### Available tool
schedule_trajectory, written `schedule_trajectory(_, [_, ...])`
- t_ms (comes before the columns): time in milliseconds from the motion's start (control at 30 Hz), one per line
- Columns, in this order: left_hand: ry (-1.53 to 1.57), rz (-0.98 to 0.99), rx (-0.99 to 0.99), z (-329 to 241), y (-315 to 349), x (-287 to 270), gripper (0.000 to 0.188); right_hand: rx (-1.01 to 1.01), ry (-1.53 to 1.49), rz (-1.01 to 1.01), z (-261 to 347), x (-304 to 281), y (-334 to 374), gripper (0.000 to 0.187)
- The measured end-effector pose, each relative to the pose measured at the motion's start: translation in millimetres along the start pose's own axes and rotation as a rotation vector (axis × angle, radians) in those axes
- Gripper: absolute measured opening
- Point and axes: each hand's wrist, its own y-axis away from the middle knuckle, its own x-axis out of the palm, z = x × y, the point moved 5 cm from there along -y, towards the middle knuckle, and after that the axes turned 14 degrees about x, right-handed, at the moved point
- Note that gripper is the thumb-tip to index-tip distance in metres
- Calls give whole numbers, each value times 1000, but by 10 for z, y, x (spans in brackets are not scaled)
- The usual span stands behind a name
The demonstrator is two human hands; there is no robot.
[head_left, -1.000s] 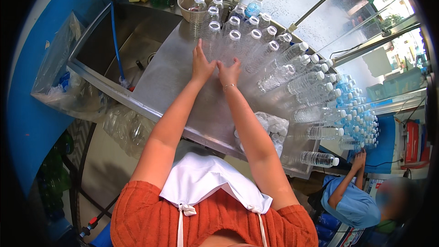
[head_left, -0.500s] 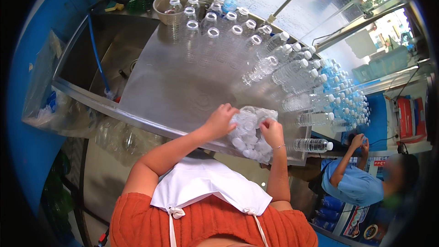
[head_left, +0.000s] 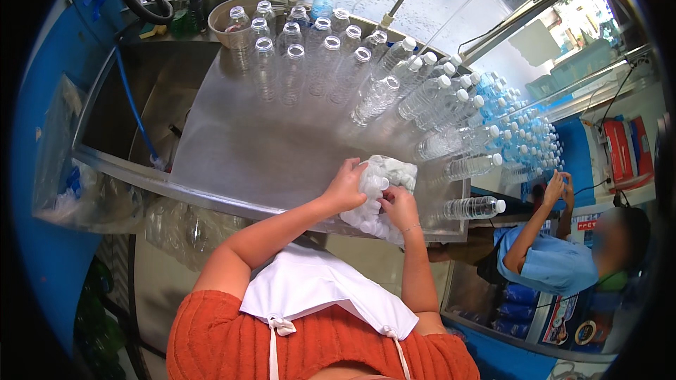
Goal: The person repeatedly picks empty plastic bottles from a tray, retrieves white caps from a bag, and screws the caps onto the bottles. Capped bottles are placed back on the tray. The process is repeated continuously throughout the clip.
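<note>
A clear plastic bag of white bottle caps point(head_left: 384, 183) lies at the near edge of a steel table point(head_left: 239, 148). My left hand point(head_left: 345, 184) rests on the bag's left side, fingers curled into it. My right hand point(head_left: 399, 207) touches the lower right of the bag, fingers bent among the caps. Whether either hand holds a cap is hidden. Several open, uncapped clear bottles point(head_left: 296, 63) stand in rows at the far side of the table. Capped bottles point(head_left: 451, 98) stand and lie to the right.
A steel sink point(head_left: 134, 98) with a blue hose point(head_left: 137, 123) is on the left. One capped bottle point(head_left: 472, 207) lies near the table's right corner. Another person in a blue shirt point(head_left: 553, 264) sits lower right, hands raised. Clear bags hang below the table's left edge.
Both hands pulled back from the far rows of uncapped bottles to the bag of caps at the near edge and are now working in it.
</note>
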Motion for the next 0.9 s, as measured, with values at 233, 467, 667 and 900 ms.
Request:
schedule_trajectory(233, [-13,-103,-14,-7,145,-154,61,-49,-57,-102,-47,-61,-62,14])
schedule_trajectory(467, [-55,-171,-30,28,230,-376,45,-150,15,-136,47,-112,-33,15])
schedule_trajectory(667, [2,-185,-74,-5,433,-463,37,-79,-18,-126,174,-253,-1,18])
schedule_trajectory(900, [21,-255,-92,-89,710,-730,33,-145,-29,-206,292,-373,92,18])
